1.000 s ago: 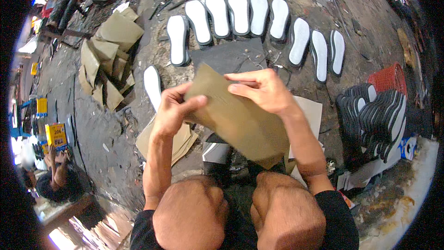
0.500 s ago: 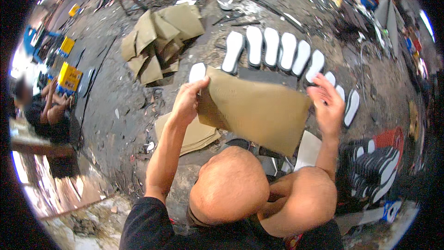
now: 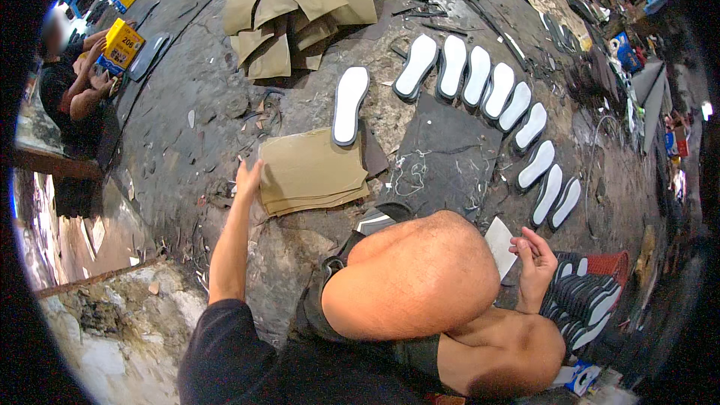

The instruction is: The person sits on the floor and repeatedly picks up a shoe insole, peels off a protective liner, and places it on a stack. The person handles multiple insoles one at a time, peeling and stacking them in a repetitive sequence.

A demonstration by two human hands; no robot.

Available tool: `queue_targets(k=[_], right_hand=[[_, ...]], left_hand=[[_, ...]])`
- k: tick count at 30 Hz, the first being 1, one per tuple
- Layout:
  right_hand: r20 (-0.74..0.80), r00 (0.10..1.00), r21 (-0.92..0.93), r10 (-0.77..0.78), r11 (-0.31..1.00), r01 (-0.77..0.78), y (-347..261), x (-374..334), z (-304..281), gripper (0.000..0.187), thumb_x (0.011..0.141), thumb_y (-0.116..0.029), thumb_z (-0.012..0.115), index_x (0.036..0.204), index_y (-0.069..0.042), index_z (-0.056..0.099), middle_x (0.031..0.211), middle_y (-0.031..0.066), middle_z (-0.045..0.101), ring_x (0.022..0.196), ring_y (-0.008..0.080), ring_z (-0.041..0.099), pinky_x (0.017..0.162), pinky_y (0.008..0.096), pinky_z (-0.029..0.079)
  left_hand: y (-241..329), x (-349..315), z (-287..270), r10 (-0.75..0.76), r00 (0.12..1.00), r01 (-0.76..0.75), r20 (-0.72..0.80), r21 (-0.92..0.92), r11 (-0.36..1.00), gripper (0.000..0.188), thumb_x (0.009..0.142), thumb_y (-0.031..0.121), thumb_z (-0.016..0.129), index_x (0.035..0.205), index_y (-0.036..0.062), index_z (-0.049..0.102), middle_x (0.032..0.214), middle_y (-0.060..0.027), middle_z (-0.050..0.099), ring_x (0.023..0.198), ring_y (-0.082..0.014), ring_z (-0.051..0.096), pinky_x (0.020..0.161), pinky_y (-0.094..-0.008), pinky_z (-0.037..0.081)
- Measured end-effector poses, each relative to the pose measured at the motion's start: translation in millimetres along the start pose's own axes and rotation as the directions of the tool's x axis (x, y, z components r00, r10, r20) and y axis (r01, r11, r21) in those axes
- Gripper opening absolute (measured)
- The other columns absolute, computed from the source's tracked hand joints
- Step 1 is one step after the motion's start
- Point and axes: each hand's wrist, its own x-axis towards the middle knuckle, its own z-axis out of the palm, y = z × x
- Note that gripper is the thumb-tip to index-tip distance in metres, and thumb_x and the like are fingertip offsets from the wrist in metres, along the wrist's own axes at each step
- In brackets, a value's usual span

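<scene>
Now lowered from mid-air, the tan sheet apparently tops the stack left of centre, freeing the right hand, lower right, fingers loosely parted near a white sheet; left hand at the stack's edge, pinch indeterminable.

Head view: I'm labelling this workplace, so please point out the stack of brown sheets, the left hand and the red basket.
Stack of brown sheets [image 3: 310, 171], head view: its top sheet.
Left hand [image 3: 248, 178], head view: middle of the hand.
Red basket [image 3: 609, 264], head view: its visible side.
</scene>
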Motion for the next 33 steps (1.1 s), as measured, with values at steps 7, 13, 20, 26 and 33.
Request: queue_targets(k=[7,13,20,26,33], right_hand=[[0.282,0.959,-0.255,-0.021,0.962,0.096,-39,-31,8,0.029,0.087,-0.004,0.073,0.115,0.001,0.072,0.1,0.0135,0.076,0.091,0.0182,0.071,0.085,0.0332,0.054],[0.198,0.964,-0.308,0.177,0.945,-0.11,-40,-98,-26,0.03,0.087,-0.004,0.073,0.116,0.0,0.072,0.1,0.0123,0.076,0.094,0.0192,0.071,0.089,0.0332,0.053],[-0.188,0.954,-0.318,0.235,0.904,-0.285,-59,-163,-75,0.03,0.088,-0.008,0.071,0.117,-0.003,0.072,0.1,0.012,0.076,0.096,0.0215,0.07,0.094,0.0339,0.051],[-0.003,0.983,-0.097,0.186,0.978,-0.185,-44,-142,-69,0.029,0.093,-0.011,0.069,0.12,0.001,0.069,0.104,0.0131,0.075,0.099,0.0186,0.07,0.093,0.0312,0.051],[0.397,0.918,-0.071,-0.01,0.997,0.041,-41,-34,2,0.031,0.095,-0.014,0.069,0.124,-0.003,0.069,0.105,0.0118,0.076,0.098,0.0177,0.071,0.092,0.0341,0.053]], left_hand=[[89,-64,79,0.623,0.759,-0.604,-0.191,0.152,0.782,0.065,0.086,0.039,0.075,0.136,0.0007,0.056,0.128,-0.0216,0.062,0.124,-0.0382,0.054,0.107,-0.0474,0.042],[194,-76,132,0.345,0.938,-0.328,-0.023,0.252,0.91,0.118,0.067,0.073,0.077,0.145,-0.0085,0.042,0.138,-0.0334,0.047,0.126,-0.0433,0.052,0.102,-0.0478,0.046],[162,2,147,0.464,0.885,-0.463,-0.036,-0.167,0.87,0.095,0.063,0.051,0.089,0.132,-0.0033,0.053,0.12,-0.0199,0.062,0.109,-0.0354,0.06,0.092,-0.0471,0.05],[151,-14,123,0.331,0.943,-0.283,0.029,-0.453,0.845,0.081,0.067,0.041,0.092,0.124,-0.0047,0.056,0.103,-0.0148,0.066,0.086,-0.026,0.063,0.074,-0.0394,0.052],[223,-2,86,0.312,0.949,-0.27,-0.04,-0.614,0.742,0.088,0.073,0.032,0.092,0.135,-0.0047,0.042,0.096,-0.0115,0.066,0.063,-0.0134,0.058,0.05,-0.032,0.047]])
